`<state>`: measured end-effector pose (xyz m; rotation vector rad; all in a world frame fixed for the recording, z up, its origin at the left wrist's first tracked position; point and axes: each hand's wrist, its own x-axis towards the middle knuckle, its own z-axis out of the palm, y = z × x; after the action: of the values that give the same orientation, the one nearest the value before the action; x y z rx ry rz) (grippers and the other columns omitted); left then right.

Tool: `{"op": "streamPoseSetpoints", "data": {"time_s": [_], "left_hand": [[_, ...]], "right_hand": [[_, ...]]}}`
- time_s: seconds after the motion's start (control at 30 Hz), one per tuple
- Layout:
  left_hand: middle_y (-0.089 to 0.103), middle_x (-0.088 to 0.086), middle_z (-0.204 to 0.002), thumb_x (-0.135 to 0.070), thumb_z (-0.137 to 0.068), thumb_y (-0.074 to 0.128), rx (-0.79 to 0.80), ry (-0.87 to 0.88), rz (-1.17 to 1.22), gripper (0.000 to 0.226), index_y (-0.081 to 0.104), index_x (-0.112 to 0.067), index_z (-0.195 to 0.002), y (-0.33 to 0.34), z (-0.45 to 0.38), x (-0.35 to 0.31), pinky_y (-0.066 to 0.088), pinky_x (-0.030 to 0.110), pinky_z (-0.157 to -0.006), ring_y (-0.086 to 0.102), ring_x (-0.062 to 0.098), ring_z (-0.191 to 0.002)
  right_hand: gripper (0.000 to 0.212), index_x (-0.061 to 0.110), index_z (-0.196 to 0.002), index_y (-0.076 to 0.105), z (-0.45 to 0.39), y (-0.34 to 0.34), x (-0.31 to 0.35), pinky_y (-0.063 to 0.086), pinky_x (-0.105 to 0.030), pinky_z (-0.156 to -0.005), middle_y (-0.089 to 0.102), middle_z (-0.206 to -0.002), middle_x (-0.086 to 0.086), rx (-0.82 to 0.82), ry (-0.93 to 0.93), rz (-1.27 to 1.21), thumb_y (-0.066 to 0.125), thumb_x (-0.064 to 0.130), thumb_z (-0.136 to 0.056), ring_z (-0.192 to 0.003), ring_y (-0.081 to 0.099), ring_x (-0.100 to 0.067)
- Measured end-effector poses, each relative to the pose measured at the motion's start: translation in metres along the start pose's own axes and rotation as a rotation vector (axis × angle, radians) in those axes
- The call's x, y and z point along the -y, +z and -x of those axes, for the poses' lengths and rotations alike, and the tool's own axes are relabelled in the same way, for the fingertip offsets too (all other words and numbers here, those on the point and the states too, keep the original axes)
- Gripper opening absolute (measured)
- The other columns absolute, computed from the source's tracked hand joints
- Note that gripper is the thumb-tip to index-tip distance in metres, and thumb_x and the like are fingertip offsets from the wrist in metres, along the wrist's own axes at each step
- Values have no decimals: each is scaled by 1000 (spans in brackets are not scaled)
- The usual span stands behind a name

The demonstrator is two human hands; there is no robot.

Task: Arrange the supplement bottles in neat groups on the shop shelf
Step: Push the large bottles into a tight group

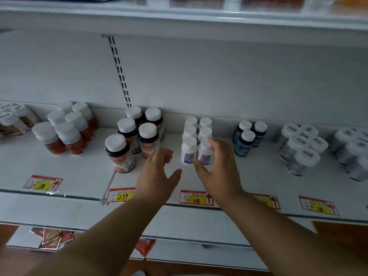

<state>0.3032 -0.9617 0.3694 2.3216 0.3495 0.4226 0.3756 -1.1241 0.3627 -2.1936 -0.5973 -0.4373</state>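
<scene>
In the head view, the white shelf point(258, 172) carries the supplement bottles in groups across the middle of the frame. The small white bottles point(196, 138) stand in two rows at the centre. The right hand point(216, 168) curves loosely around the front right one, fingers relaxed. The left hand point(157, 170) hovers open just left of them, beside the dark bottles point(137, 134). Blue-label bottles point(248, 138) stand further right. Price tags point(196, 198) line the front edge.
</scene>
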Motion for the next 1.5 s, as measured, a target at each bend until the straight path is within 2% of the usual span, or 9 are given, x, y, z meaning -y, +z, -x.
{"op": "streamPoseSetpoints", "data": {"time_s": [0.37, 0.67, 0.83, 0.9, 1.03, 1.1, 1.23, 1.3, 1.5], "left_hand": [[60, -10, -102, -11, -85, 71, -118, 321, 148, 26, 62, -19, -108, -105, -23, 66, 40, 4, -80, 54, 1, -92], [56, -8, -104, -9, -87, 70, -82, 282, 123, 28, 62, -12, -114, -130, -69, 111, 36, 0, -84, 49, 2, -96], [62, -8, -104, -21, -101, 53, -41, -60, 529, 9, 60, -26, -105, -120, -88, 114, 42, 18, -87, 57, 3, -99], [62, -10, -119, -33, -103, 45, 30, -300, 792, 19, 61, -32, -114, -112, -106, 121, 37, 22, -101, 54, 1, -114], [49, -1, -149, -59, -98, 40, 184, -685, 1078, 55, 48, -29, -145, -94, -145, 135, 28, 44, -118, 44, 20, -138], [63, 3, -135, -59, -100, 34, 277, -725, 1127, 55, 54, -25, -138, -91, -152, 129, 42, 45, -106, 59, 23, -124], [77, -1, -99, -49, -104, 29, 379, -642, 1136, 45, 66, -24, -110, -84, -149, 122, 49, 36, -80, 74, 14, -89], [78, -3, -94, -46, -104, 33, 391, -606, 1086, 41, 66, -23, -108, -84, -149, 123, 49, 32, -75, 74, 10, -82], [77, 3, -103, -50, -100, 45, 383, -638, 1056, 41, 68, -19, -114, -83, -151, 122, 51, 34, -76, 75, 13, -84]], "right_hand": [[50, 13, -133, 50, -3, 89, 81, 41, -24, -92, 55, -126, -3, -58, 176, -87, 63, 39, -92, -116, 53, -14], [50, 19, -136, 47, -38, 133, 102, 44, -34, -103, 52, -131, 1, -19, 358, -72, 62, 40, -93, -124, 50, -15], [52, 25, -142, 44, -55, 133, 97, 37, -29, -100, 49, -139, 4, -15, 545, -286, 44, 52, -97, -127, 47, -13], [51, 26, -144, 44, -72, 135, 90, 33, -33, -109, 46, -146, 5, -17, 688, -430, 38, 51, -101, -135, 42, -16], [107, 41, -135, 54, -101, 164, 46, 34, -45, -114, 54, -143, 14, 21, 919, -708, 37, 104, -50, -132, 49, -13], [110, 41, -124, 64, -108, 170, 47, 38, -46, -110, 65, -129, 13, 26, 952, -756, 39, 107, -40, -123, 57, -13], [60, 30, -97, 71, -115, 165, 75, 42, -41, -105, 73, -102, 10, 92, 969, -803, 35, 77, -88, -107, 63, -13], [54, 28, -91, 68, -114, 168, 71, 43, -42, -106, 71, -91, 13, 97, 947, -798, 33, 69, -95, -102, 63, -13], [54, 26, -96, 65, -120, 165, 73, 39, -42, -110, 66, -118, 6, 113, 995, -783, 34, 70, -93, -116, 59, -17]]}}
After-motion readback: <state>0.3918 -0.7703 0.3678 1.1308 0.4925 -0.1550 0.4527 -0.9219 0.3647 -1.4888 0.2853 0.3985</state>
